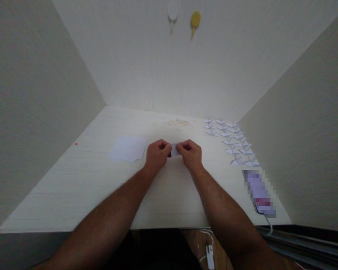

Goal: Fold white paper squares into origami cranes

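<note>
A small piece of white paper (175,150) is stretched between my two hands above the middle of the table. My left hand (159,153) pinches its left end between thumb and fingers. The right end is gripped the same way by my right hand (190,153). Fingers cover both ends, so its full outline is hidden and its folds are hard to make out. Just left of my left hand lies a stack of white paper sheets (129,148). Several folded white paper cranes (231,140) stand in rows on the right side of the table.
A phone (257,191), blurred out, lies near the right edge with a white cable (269,225). Walls enclose the white table (87,187) on three sides. A white hook (172,13) and a yellow hook (195,18) hang on the back wall. A power strip (210,257) is on the floor.
</note>
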Available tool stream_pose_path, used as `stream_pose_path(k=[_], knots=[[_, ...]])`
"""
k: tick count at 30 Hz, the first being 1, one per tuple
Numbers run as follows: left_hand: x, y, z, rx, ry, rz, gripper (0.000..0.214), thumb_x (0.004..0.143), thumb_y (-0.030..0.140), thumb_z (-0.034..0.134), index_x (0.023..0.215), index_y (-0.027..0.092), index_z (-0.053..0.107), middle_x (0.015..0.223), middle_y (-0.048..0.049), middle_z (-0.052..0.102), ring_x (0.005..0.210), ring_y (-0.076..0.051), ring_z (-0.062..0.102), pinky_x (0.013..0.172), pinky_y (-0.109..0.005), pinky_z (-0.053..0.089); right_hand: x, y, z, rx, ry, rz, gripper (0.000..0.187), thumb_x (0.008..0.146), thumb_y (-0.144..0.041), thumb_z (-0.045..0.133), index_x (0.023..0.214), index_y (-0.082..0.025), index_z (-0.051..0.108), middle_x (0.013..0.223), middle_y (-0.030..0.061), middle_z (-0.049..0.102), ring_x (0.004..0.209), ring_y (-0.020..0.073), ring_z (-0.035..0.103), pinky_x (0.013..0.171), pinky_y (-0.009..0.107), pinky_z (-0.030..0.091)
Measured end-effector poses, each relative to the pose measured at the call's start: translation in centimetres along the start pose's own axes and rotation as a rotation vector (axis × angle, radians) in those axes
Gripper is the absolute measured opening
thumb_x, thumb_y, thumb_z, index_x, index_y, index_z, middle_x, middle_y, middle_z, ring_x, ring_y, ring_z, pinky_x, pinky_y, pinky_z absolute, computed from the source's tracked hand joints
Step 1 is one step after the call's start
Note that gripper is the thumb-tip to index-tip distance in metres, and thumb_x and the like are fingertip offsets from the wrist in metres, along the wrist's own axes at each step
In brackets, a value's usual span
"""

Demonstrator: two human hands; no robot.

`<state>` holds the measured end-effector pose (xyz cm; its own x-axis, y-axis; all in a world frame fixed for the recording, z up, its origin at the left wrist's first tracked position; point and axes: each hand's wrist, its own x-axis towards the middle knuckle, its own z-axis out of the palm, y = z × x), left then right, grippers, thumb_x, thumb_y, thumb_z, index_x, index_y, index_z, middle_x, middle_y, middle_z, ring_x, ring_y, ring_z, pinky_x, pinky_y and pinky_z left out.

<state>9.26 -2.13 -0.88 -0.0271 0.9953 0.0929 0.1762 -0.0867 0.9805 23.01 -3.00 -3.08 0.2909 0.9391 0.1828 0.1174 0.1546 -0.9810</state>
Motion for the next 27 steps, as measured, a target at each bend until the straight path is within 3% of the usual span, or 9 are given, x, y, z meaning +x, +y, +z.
stream_pose_path(k=[10, 15, 23, 27], knots=[[0.6, -1.3, 0.1, -0.227, 0.009, -0.087, 0.013, 0.070, 0.026, 0.063, 0.061, 0.016, 0.062, 0.053, 0.0001, 0.061, 0.049, -0.013, 0.057, 0.049, -0.023, 0.046, -0.1, -0.8, 0.0, 0.158, -0.071, 0.027, 0.012, 0.065, -0.030, 0.072, 0.075, -0.024, 0.072, 0.072, -0.0004, 0.070, 0.066, 0.0155, 0.062, 0.064, 0.032, 0.054], [0.5, -0.9, 0.1, -0.268, -0.001, -0.117, 0.013, 0.069, 0.025, 0.062, 0.060, 0.016, 0.061, 0.052, -0.0003, 0.060, 0.047, -0.012, 0.055, 0.046, -0.023, 0.045, 0.0, -0.6, -0.1, 0.217, -0.110, 0.031, 0.008, 0.064, -0.027, 0.071, 0.072, -0.023, 0.071, 0.068, -0.0021, 0.068, 0.062, 0.0146, 0.061, 0.062, 0.031, 0.053], [0.6, -0.8, 0.1, -0.290, 0.009, -0.124, 0.012, 0.066, 0.023, 0.063, 0.057, 0.016, 0.060, 0.049, 0.0020, 0.054, 0.046, -0.010, 0.050, 0.043, -0.022, 0.043, -0.1, -0.4, -0.3, 0.140, -0.133, -0.014, 0.004, 0.063, -0.021, 0.069, 0.066, -0.022, 0.070, 0.063, -0.0028, 0.065, 0.058, 0.0115, 0.054, 0.055, 0.025, 0.043], [0.7, -1.0, 0.1, -0.318, 0.011, -0.135, 0.012, 0.066, 0.023, 0.064, 0.057, 0.016, 0.059, 0.049, 0.0023, 0.054, 0.046, -0.010, 0.050, 0.043, -0.022, 0.044, -0.1, -0.5, -0.3, 0.117, -0.156, -0.044, 0.004, 0.063, -0.022, 0.067, 0.066, -0.022, 0.070, 0.069, -0.0012, 0.066, 0.062, 0.0124, 0.057, 0.057, 0.025, 0.045]])
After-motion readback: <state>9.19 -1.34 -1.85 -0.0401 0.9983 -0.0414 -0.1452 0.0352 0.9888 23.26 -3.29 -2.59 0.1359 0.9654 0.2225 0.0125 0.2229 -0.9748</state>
